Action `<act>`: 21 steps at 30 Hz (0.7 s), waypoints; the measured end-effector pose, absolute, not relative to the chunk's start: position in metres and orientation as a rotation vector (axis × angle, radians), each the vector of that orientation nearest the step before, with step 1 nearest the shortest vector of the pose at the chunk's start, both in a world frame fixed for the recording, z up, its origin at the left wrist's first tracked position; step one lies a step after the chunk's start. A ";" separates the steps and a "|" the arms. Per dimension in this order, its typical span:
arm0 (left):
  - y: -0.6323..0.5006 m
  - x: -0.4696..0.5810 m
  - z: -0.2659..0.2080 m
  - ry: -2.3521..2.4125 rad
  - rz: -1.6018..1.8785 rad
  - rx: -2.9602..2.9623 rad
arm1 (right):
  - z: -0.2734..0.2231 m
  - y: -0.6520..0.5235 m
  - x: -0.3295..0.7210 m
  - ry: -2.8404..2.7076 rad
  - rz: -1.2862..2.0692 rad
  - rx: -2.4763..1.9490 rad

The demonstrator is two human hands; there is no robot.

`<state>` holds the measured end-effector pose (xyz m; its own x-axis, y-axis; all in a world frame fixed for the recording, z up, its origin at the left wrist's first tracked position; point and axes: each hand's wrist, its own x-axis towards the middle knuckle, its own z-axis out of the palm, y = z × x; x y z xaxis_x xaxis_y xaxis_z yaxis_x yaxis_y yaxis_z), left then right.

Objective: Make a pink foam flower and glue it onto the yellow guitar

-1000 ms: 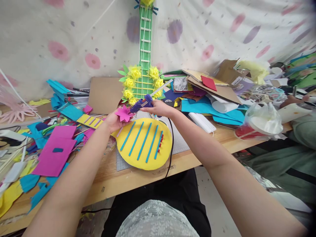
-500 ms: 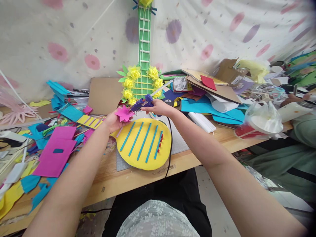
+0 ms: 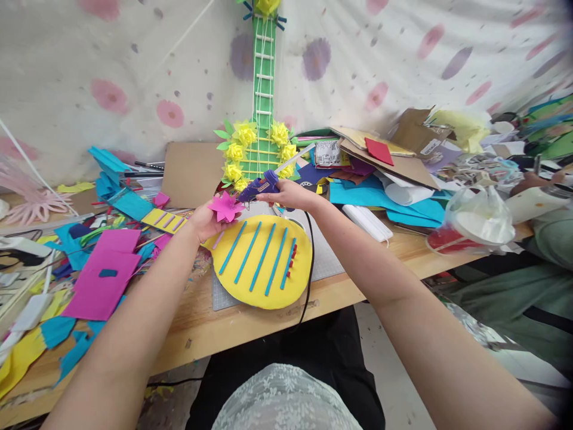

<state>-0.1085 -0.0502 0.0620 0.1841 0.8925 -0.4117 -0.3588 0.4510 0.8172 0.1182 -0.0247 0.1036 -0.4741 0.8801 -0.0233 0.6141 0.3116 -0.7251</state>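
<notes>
A magenta paper flower [image 3: 226,207] rests in my left hand [image 3: 206,222], its fingers closed around the underside. My right hand [image 3: 289,194] grips a dark blue glue gun [image 3: 259,186], whose nozzle points left at the flower; whether the tip touches it I cannot tell. A white glue stick [image 3: 294,159] sticks out of the gun's back end. Below both hands lies a yellow lute-shaped craft piece [image 3: 264,295] with blue strips and small red bits on its round body. Its neck runs left beneath my left wrist.
Behind stands a green paper instrument [image 3: 264,107] with yellow flowers. Magenta sheets [image 3: 101,286] and scraps crowd the left. A cardboard pile [image 3: 389,158] and a bagged cup [image 3: 474,224] are on the right. The gun's black cord [image 3: 310,269] hangs over the table edge. Another person's hand [image 3: 532,181] shows far right.
The view has shifted very slightly. My hands, the flower and the glue gun hold nearly the same positions.
</notes>
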 end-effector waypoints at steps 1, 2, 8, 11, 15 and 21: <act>-0.050 -0.108 0.062 1.037 0.977 0.633 | 0.105 -0.025 0.119 -2.213 0.996 -1.314; -0.051 -0.108 0.063 1.045 0.985 0.631 | 0.106 -0.026 0.120 -2.216 1.022 -1.295; -0.051 -0.105 0.064 1.071 1.014 0.629 | 0.107 -0.029 0.115 -2.206 1.034 -1.290; -0.050 -0.104 0.064 1.059 0.996 0.630 | 0.104 -0.030 0.109 -2.199 0.997 -1.308; -0.050 -0.105 0.063 1.042 0.997 0.632 | 0.100 -0.028 0.105 -2.202 0.975 -1.337; -0.051 -0.106 0.065 1.061 0.986 0.626 | 0.102 -0.028 0.108 -2.194 0.959 -1.366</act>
<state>-0.1060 -0.0514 0.0648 0.1519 0.8934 -0.4228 -0.3562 0.4485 0.8197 0.1078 -0.0282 0.1020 -0.4539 0.8905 -0.0330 0.6291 0.2939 -0.7197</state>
